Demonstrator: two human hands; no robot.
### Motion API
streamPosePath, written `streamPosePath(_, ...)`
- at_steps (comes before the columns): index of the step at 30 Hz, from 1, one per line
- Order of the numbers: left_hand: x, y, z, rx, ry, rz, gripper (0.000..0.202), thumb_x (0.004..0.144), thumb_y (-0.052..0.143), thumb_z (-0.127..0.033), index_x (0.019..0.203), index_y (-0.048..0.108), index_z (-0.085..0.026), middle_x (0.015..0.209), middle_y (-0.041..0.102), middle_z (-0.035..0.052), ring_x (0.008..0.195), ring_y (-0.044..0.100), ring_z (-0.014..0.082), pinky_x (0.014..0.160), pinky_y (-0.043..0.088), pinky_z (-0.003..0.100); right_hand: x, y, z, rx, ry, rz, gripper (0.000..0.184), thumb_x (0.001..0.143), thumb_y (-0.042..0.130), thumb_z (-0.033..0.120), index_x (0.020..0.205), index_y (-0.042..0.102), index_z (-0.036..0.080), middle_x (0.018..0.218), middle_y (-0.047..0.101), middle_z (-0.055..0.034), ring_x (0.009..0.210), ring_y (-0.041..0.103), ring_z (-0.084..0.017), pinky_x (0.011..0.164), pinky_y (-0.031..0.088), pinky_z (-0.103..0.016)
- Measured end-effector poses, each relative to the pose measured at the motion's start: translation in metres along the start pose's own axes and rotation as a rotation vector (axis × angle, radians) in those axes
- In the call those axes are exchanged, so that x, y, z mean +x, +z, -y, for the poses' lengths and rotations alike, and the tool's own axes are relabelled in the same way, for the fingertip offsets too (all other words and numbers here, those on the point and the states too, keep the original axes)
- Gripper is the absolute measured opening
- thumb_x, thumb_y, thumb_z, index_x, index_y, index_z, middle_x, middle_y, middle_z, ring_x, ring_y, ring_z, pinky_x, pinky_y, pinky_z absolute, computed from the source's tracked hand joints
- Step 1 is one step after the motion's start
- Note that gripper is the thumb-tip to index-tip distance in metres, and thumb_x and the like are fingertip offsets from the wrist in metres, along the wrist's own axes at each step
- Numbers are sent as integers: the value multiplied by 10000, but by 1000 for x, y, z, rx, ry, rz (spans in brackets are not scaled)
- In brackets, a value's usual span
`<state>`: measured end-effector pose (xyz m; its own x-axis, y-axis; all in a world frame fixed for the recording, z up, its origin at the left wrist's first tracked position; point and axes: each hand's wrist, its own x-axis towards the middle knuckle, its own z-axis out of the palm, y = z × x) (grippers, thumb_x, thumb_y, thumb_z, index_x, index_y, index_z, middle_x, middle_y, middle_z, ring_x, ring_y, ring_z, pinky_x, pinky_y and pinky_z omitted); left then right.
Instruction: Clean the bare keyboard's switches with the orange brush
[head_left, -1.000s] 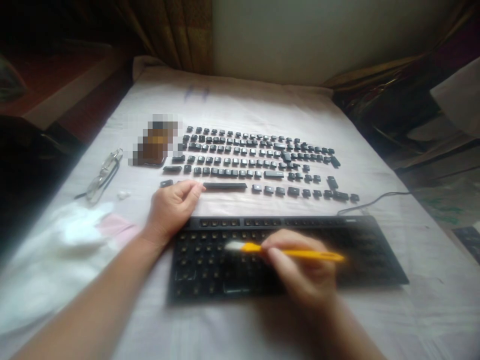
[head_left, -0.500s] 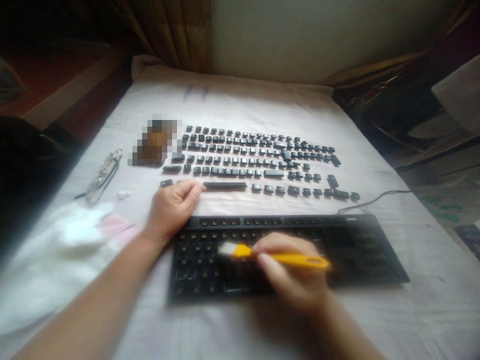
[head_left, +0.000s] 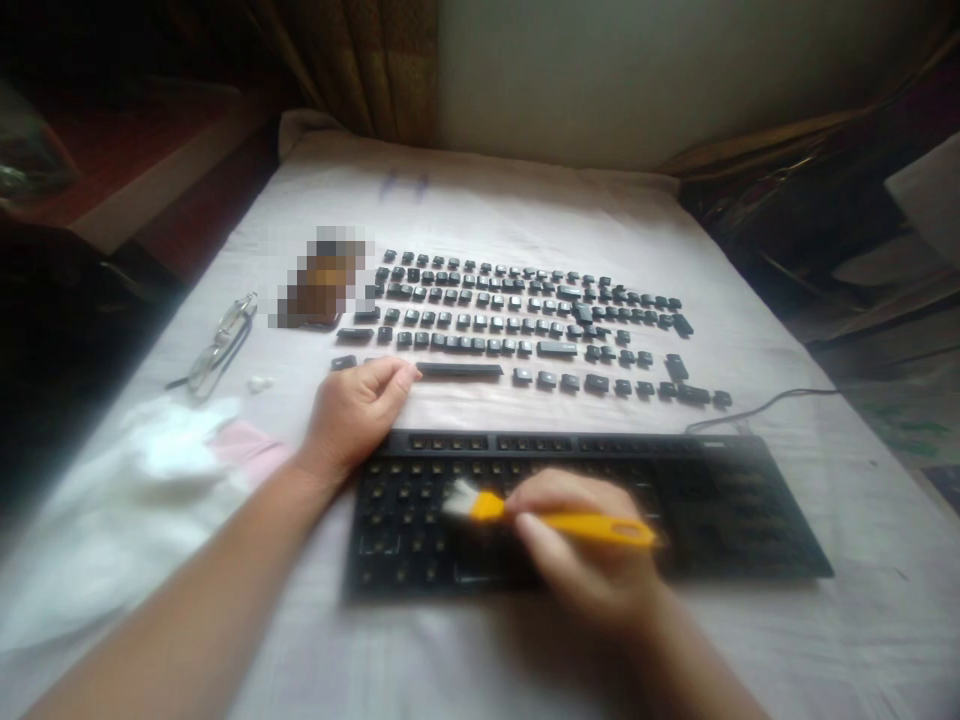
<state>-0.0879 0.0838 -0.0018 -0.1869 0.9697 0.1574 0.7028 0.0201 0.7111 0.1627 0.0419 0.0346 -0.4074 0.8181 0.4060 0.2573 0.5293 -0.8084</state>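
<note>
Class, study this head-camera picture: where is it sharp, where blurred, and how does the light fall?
Head view: the right hand and its yellow brush are smeared by motion blur; the loose keycaps and left hand read clearer; soft light brightens the white cloth, while the picture's left edge and the right end of the keyboard sink into shadow; a pixelated patch hides one item.

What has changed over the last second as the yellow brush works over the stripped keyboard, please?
The right hand has swept the yellow brush a little leftward across the keyboard, its fingers keeping their grip. The left hand stays resting at the keyboard's far-left corner, and the removed keycaps lie in their rows on the white cloth as before.
</note>
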Motion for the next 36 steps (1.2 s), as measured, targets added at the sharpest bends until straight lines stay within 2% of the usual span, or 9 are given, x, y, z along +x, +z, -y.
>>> streamPosePath(6, -1, 0, -1, -1, -4, 3, 364, 881, 527, -485, 874, 790, -234, 771, 776, -2, 664, 674, 162, 696, 502, 247, -4, -2, 1, 66, 8, -35, 154, 832, 596, 84, 803, 691, 202, 672, 762, -23, 541, 722, -154, 528, 581, -220)
streamPosePath(9, -1, -1, 0, 2, -7, 7, 363, 886, 528, -488, 888, 792, -239, 757, 772, -3, 649, 666, 162, 697, 503, 251, -3, -1, 2, -2, -31, -39, 159, 830, 593, 81, 801, 686, 206, 671, 764, -26, 536, 723, -158, 524, 586, -228)
streamPosePath(13, -1, 0, 0, 6, -10, 6, 374, 891, 521, -500, 888, 791, -241, 749, 771, 1, 654, 667, 166, 689, 499, 252, -2, 6, 1, -77, -102, 22, 155, 834, 593, 85, 798, 684, 204, 666, 765, -23, 526, 716, -142, 527, 579, -211)
streamPosePath(18, -1, 0, 0, 4, -9, 7, 361, 895, 526, -487, 884, 790, -241, 699, 750, -6, 632, 662, 159, 671, 486, 246, -6, 11, -2, -69, -102, 50, 131, 844, 599, 96, 810, 681, 192, 672, 760, -26, 536, 714, -139, 543, 572, -213)
streamPosePath(24, 0, 0, 0, -4, -4, 9, 370, 886, 524, -496, 873, 787, -235, 786, 778, 7, 692, 687, 165, 691, 485, 254, -7, 11, 3, -30, -97, 58, 137, 846, 597, 102, 807, 681, 202, 672, 766, -9, 532, 718, -127, 551, 571, -196)
streamPosePath(30, 0, 1, 1, -4, -7, 9, 364, 895, 530, -499, 887, 787, -241, 690, 741, -3, 617, 653, 160, 664, 485, 258, -6, 7, 8, -33, -67, 16, 152, 846, 601, 100, 810, 684, 223, 685, 778, -7, 552, 735, -148, 568, 603, -221)
streamPosePath(36, 0, 0, 0, -5, -4, 11, 365, 894, 524, -496, 880, 790, -246, 807, 787, 9, 720, 694, 176, 713, 501, 260, -4, 9, 3, -97, -144, 26, 146, 848, 593, 99, 817, 673, 217, 656, 759, -9, 514, 707, -141, 528, 572, -219)
